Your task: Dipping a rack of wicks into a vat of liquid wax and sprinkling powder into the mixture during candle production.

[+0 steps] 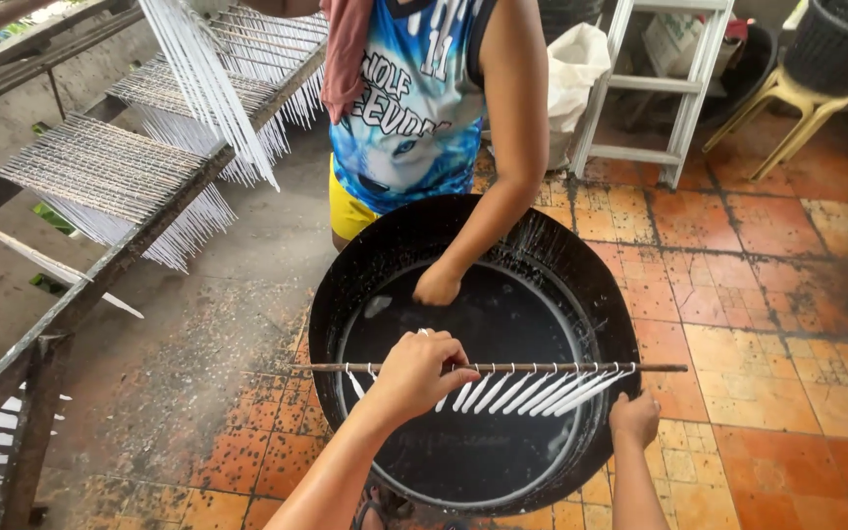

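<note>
My left hand (417, 373) grips a thin brown stick (660, 368) held level over a big round black pan (385, 245) of dark liquid. Several white tapered candles (532, 391) hang in a row from the stick, slanting toward the liquid. My right hand (633, 417) rests on the pan's near right rim, just below the stick's right part; whether it touches the stick I cannot tell. Across the pan stands another person in a blue printed top, with one hand (437, 285) on the far inner rim.
A long wooden rack (100, 280) at the left carries several sticks hung with white candles (193, 221). A white ladder (684, 88), a yellow stool (787, 103) and a white sack (571, 79) stand behind on the orange tiled floor (787, 324).
</note>
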